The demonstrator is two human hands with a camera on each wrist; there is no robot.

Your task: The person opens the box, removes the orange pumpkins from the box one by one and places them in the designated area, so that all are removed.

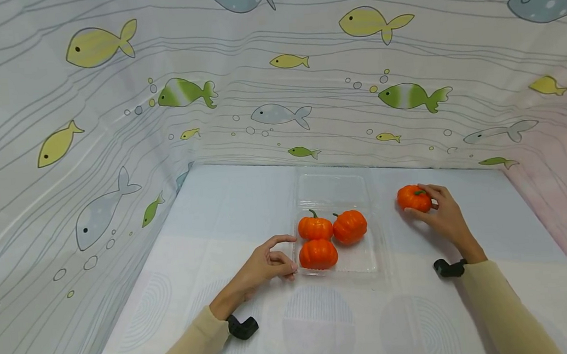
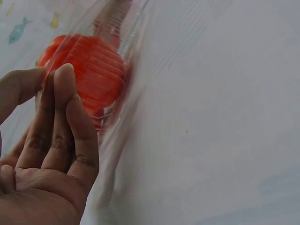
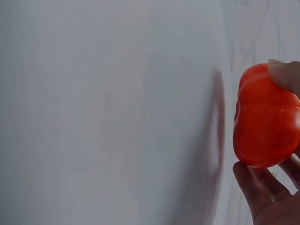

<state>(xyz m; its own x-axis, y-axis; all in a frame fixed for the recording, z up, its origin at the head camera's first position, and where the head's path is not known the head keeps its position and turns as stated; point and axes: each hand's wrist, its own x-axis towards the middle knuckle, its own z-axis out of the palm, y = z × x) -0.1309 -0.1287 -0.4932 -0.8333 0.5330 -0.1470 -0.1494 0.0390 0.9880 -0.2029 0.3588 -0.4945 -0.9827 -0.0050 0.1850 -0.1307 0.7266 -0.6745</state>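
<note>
On the right of the head view my right hand (image 1: 445, 214) grips a small orange pumpkin (image 1: 412, 198) with a green stem, thumb and fingers on opposite sides. In the right wrist view this pumpkin (image 3: 266, 119) stands off the table, its shadow apart from it. Several fingers lie partly behind it there. My left hand (image 1: 265, 263) is at the left side of a clear plastic clamshell box (image 1: 363, 258), pinching its rim in the left wrist view. Three more orange pumpkins, one at the back left (image 1: 315, 228), one at the right (image 1: 350, 227) and one in front (image 1: 318, 254), sit inside.
The box's transparent lid (image 1: 331, 187) lies folded back toward the rear wall. A pale patterned cloth (image 1: 319, 328) covers the table. Fish-printed curtains (image 1: 235, 49) enclose its back and sides. Black wrist mounts (image 1: 243, 328) stick out at both cuffs.
</note>
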